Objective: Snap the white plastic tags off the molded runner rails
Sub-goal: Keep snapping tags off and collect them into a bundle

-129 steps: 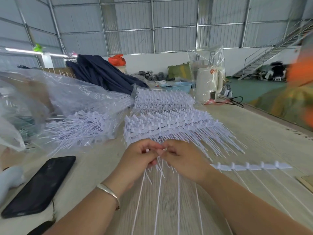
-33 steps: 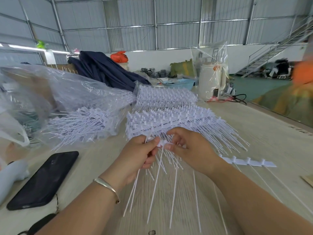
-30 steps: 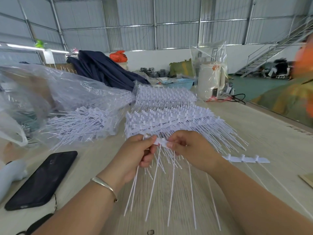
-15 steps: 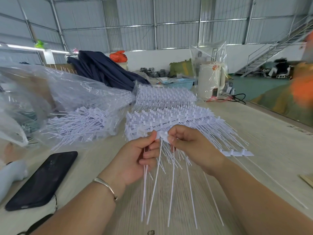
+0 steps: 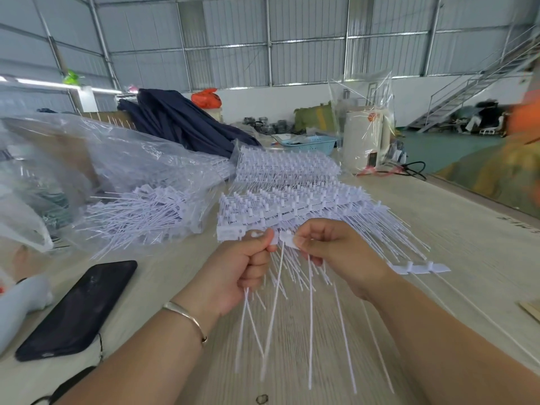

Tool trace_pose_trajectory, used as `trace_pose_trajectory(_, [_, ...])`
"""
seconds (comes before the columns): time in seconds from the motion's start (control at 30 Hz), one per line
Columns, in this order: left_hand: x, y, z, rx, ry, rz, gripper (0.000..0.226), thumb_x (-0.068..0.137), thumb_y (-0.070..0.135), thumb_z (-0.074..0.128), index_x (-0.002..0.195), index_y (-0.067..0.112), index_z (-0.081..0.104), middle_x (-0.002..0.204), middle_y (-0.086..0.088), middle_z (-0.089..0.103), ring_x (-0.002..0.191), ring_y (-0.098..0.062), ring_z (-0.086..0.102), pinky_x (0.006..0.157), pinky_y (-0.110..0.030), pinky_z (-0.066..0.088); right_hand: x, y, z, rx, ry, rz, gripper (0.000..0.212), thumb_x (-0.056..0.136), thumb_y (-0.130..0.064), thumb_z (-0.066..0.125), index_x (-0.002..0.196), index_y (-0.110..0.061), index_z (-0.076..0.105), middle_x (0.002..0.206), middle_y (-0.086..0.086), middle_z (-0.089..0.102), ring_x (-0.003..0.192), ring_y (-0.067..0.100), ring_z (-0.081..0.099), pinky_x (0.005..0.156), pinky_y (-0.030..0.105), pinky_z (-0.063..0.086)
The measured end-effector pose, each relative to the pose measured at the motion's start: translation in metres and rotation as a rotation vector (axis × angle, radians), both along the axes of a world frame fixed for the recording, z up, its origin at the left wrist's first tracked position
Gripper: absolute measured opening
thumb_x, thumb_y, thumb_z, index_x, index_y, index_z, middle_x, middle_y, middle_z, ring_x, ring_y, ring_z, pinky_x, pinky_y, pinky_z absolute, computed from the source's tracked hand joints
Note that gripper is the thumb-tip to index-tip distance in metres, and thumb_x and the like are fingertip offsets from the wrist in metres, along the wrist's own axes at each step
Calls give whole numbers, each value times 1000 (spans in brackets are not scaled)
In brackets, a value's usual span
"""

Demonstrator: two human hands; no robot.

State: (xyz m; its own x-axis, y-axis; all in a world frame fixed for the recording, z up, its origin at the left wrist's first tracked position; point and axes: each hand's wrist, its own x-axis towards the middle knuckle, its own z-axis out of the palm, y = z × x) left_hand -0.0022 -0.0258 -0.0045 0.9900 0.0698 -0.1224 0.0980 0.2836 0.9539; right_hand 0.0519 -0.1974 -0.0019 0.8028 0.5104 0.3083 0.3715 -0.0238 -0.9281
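Left hand (image 5: 242, 270) grips loose tags (image 5: 273, 311); right hand (image 5: 336, 252) pinches the rail (image 5: 420, 268) end, probably one tag. Stacked rails (image 5: 292, 209) lie just behind, a phone (image 5: 79, 308) left, on the surface (image 5: 467, 229).

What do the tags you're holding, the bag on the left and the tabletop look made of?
Tags: matte white moulded plastic, apparently; thin tails flex and hang from the left hand and right hand.
Bag: thin clear plastic film, glossy and crinkled, contents showing through.
Tabletop: pale wood or wood-look laminate; straight grain lines, dull finish. Which one is unclear.
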Motion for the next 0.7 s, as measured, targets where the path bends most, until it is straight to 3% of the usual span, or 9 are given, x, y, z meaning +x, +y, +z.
trace_pose_trajectory(0.07, [1, 6, -1, 89, 28, 126, 26, 93, 25, 60, 71, 13, 53, 43, 10, 25, 33, -3, 18, 30, -14, 13, 2, -2, 0, -31, -14, -49, 12, 89, -6, 63, 77, -6, 67, 53, -10, 55, 49, 4, 45, 53, 15, 37])
trace_pose_trajectory(0.13, [1, 10, 0, 43, 56, 181, 23, 92, 22, 61, 74, 12, 52, 44, 10, 27, 33, -3, 19, 28, -14, 15, 3, -3, 1, -58, -28, -101, 15, 87, -8, 64, 73, -10, 68, 49, -12, 53, 46, 3, 44, 51, 15, 36])
trace_pose_trajectory(0.23, [2, 9, 1, -88, 36, 148, 25, 80, 2, 68, 74, 14, 48, 49, 8, 29, 35, -2, 21, 28, -13, 16, 3, -2, 2, -75, -18, -149, 16, 89, -4, 60, 76, -12, 67, 50, -11, 54, 50, 11, 44, 51, 20, 36])
trace_pose_trajectory(0.3, [4, 5, -1, -56, 7, 173, 35, 80, -8, 66, 72, 16, 42, 51, 7, 27, 36, -3, 21, 30, -14, 16, 1, 1, 2, -92, -8, -159, 17, 88, 1, 54, 83, -12, 64, 59, -3, 58, 58, 20, 45, 56, 28, 35])
trace_pose_trajectory(0.43, [3, -1, -3, 67, -3, 151, 21, 90, 19, 65, 75, 13, 50, 53, 3, 42, 37, -4, 26, 30, -14, 16, -3, 5, 2, -159, -83, -156, 18, 87, 3, 48, 86, -13, 57, 65, 2, 62, 58, 19, 46, 52, 27, 34])
trace_pose_trajectory(0.57, [2, -3, -3, 95, -14, 81, 36, 88, 45, 62, 78, 10, 59, 64, -2, 55, 38, -5, 27, 31, -14, 17, -4, 5, -1, -243, -175, -108, 19, 87, 0, 50, 87, -18, 55, 74, 12, 66, 61, 20, 48, 54, 29, 35])
trace_pose_trajectory(0.7, [-3, -6, -6, 312, -94, 37, 18, 78, 34, 75, 72, 18, 70, 60, 3, 54, 39, -4, 29, 35, -15, 21, -3, 4, -5, -352, -303, -24, 18, 89, -7, 56, 89, -25, 53, 74, 1, 61, 62, 12, 51, 60, 31, 39])
